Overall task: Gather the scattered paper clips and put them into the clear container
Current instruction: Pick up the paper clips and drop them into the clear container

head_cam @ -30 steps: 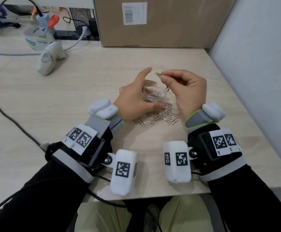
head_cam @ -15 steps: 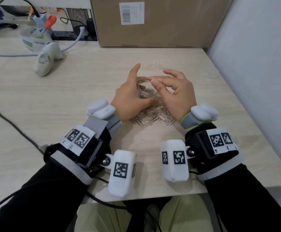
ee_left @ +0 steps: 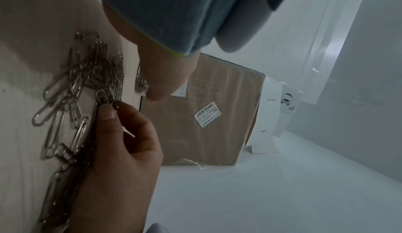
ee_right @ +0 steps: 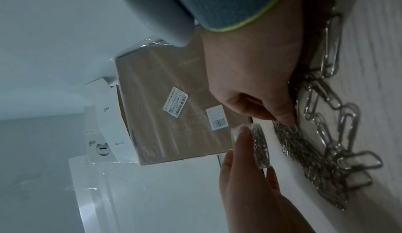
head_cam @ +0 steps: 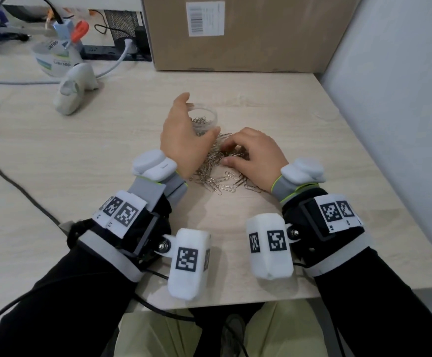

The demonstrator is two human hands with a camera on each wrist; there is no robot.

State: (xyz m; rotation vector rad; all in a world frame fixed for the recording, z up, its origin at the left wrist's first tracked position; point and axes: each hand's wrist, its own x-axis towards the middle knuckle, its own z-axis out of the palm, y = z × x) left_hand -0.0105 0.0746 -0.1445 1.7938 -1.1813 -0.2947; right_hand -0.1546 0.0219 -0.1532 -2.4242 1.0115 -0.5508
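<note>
A small clear container (head_cam: 206, 119) stands on the wooden table (head_cam: 122, 150) with several silver paper clips in it. My left hand (head_cam: 184, 124) curls round its left side, thumb and fingers on its wall; the right wrist view shows that container (ee_right: 260, 147) between those fingers. A pile of paper clips (head_cam: 215, 179) lies just in front of it. My right hand (head_cam: 226, 154) rests on the pile, fingers bent down. In the left wrist view its thumb and forefinger pinch a clip at the edge of the pile (ee_left: 71, 102).
A big cardboard box (head_cam: 235, 32) stands at the back of the table. A white handheld scanner (head_cam: 73, 91), a round tub (head_cam: 55, 57) and a power strip (head_cam: 112, 54) sit at the back left. A grey cable (head_cam: 16, 184) crosses the left side. A wall (head_cam: 390, 99) borders the right.
My right hand held a clip above the container, moved over its mouth, then came down and toward me onto the pile. My left hand stayed at the container.
</note>
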